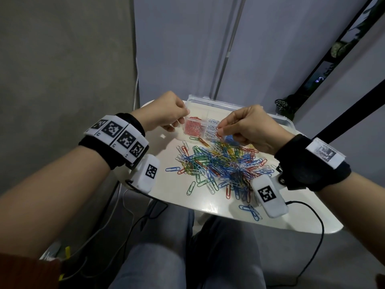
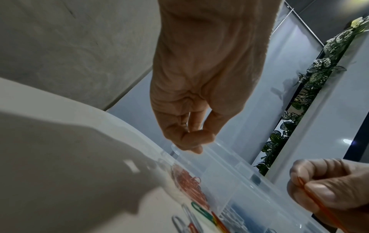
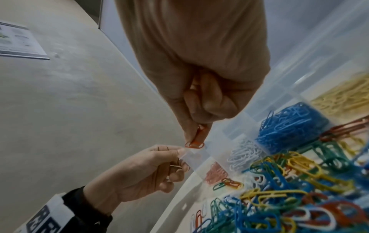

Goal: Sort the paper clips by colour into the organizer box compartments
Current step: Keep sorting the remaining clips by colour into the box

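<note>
Centrally, the right hand (image 1: 248, 128) pinches a few red clips (image 3: 196, 140) above the organizer box (image 1: 277, 119), presumably bound for the red compartment (image 1: 192, 130) at its left end. The left hand (image 1: 166, 113) pinches that end's rim, its grip likely steadying the box. White (image 3: 245, 154), blue (image 3: 291, 127) and yellow (image 3: 337, 93) compartments already hold clips; the mixed pile (image 1: 220, 163) lies on the worktop (image 1: 208, 207) nearby. Wrist bands carry square coded markers (image 1: 114, 128); no readable writing.
</note>
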### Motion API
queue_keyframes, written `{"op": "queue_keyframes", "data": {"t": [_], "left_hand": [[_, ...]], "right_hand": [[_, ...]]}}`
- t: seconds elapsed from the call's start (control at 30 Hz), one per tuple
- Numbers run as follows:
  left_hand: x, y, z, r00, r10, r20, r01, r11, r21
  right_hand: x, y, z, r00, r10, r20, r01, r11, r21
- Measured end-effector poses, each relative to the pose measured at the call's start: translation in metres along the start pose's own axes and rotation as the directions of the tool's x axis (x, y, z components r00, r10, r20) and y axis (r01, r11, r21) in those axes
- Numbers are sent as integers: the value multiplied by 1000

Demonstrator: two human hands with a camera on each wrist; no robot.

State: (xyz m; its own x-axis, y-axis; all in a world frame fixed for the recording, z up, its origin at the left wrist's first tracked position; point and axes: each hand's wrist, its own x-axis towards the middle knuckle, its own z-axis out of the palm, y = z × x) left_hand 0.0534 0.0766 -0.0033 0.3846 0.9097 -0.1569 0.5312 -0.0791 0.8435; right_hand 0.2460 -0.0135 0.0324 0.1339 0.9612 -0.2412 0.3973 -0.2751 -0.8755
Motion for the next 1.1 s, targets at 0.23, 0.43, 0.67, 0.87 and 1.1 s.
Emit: {"op": "queue_keyframes", "data": {"t": [0.23, 0.43, 0.67, 0.87, 1.1], "left_hand": [[0, 0, 0, 1000, 0, -7, 0, 1000, 10], [0, 0, 1, 1000, -5, -10, 5, 1000, 15], [2, -1, 1, 1000, -7, -15, 8, 1000, 27], [3, -2, 3, 988, 19, -152, 4, 989, 148], [2, 10, 13, 853, 413, -319, -211, 833, 512]], "right_hand": [[13, -33, 8, 984, -112, -142, 107, 993, -41], [43, -46, 33, 986, -83, -142, 61, 986, -153], [23, -27, -10, 948, -210, -241, 158, 963, -219], [-21, 39, -83, 880, -267, -393, 62, 885, -461], [-33, 90, -120, 941, -177, -289, 39, 903, -428]]}}
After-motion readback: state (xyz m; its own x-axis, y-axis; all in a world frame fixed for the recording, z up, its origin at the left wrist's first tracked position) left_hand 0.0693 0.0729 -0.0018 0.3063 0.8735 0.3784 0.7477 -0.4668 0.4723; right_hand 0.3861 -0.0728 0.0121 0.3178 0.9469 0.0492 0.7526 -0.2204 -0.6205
